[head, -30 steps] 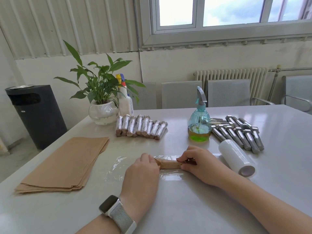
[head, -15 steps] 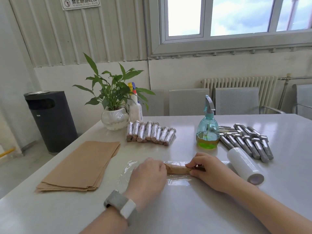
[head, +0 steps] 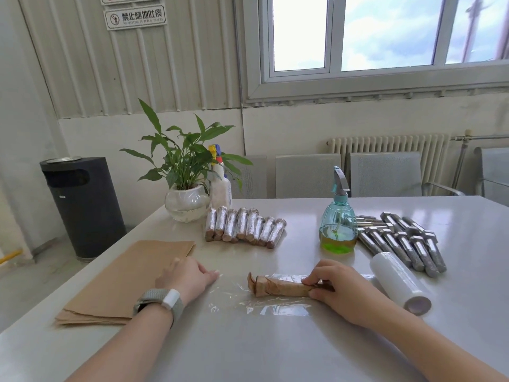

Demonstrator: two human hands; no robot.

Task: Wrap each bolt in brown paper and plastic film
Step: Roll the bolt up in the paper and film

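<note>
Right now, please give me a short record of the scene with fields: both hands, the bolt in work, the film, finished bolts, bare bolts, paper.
left hand: off the bolt, fingers lying on the film's left edge
right hand: pinches the right end of the bolt
bolt: wrapped in brown paper, lying on the film
film: clear sheet, flat on the table, not yet around the bolt
film roll: right of the right hand
finished bolts: a row by the plant
bare bolts: far right
paper: stack at left

Left hand [head: 185, 274] lies low with fingers extended rightward, a watch on its wrist; right hand [head: 340, 288] pinches with curled fingers.
</note>
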